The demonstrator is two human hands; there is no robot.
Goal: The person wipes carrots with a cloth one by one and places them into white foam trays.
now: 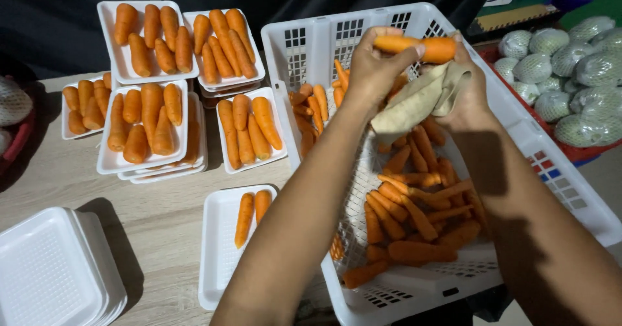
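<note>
A: What lay nearest?
B: A tray [219, 261] with two carrots on the table [155, 229].
A: And the hands?
B: Above the white basket [414, 287], left hand [370, 67] fingers pinched a carrot [414, 45]; right hand [468, 93] fingers clutched a cloth [414, 102] against it.

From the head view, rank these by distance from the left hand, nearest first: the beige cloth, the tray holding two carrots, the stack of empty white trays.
1. Beige cloth: right beside the left hand.
2. Tray holding two carrots: below and to the left, on the table.
3. Stack of empty white trays: far lower left corner.
</note>
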